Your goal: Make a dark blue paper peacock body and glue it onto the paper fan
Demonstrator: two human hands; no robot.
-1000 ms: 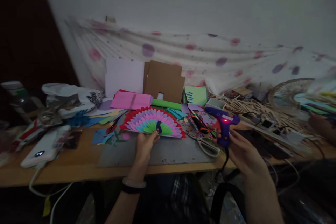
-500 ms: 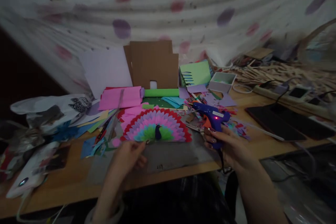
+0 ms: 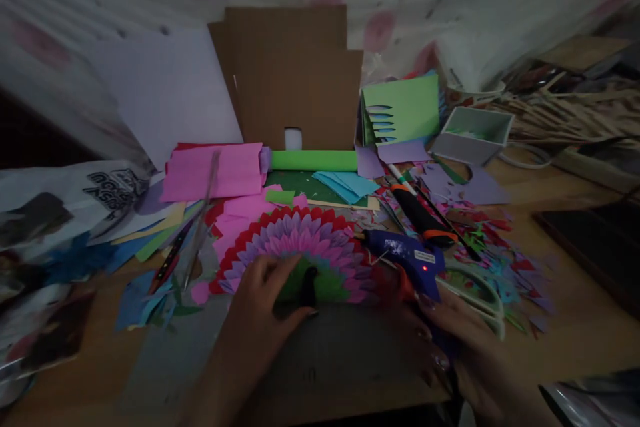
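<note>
In the head view a fan-shaped paper peacock (image 3: 330,233) lies on the table, with petal rows in red, purple, pink, blue and green. A small dark bird body (image 3: 309,287) stands at its centre. My left hand (image 3: 255,320) is over the fan's left half, thumb and forefinger apart on either side of the bird body; whether they touch it I cannot tell. My right hand (image 3: 460,330) is wrapped around the handle of a blue glue gun (image 3: 403,250). Its red light is lit, and the nozzle points left at the fan's right part.
White-handled scissors (image 3: 493,293) and an orange-black handled tool (image 3: 420,210) lie beside the glue gun among paper scraps. Folded pink paper (image 3: 215,170), a green roll (image 3: 315,160), brown cardboard (image 3: 300,73) and a small white box (image 3: 473,137) stand behind. A utility knife (image 3: 167,260) lies left.
My left hand has moved from the fan's lower edge up over it, its fingers spreading around the bird body. The glue gun is closer to the fan. The view has come nearer the table.
</note>
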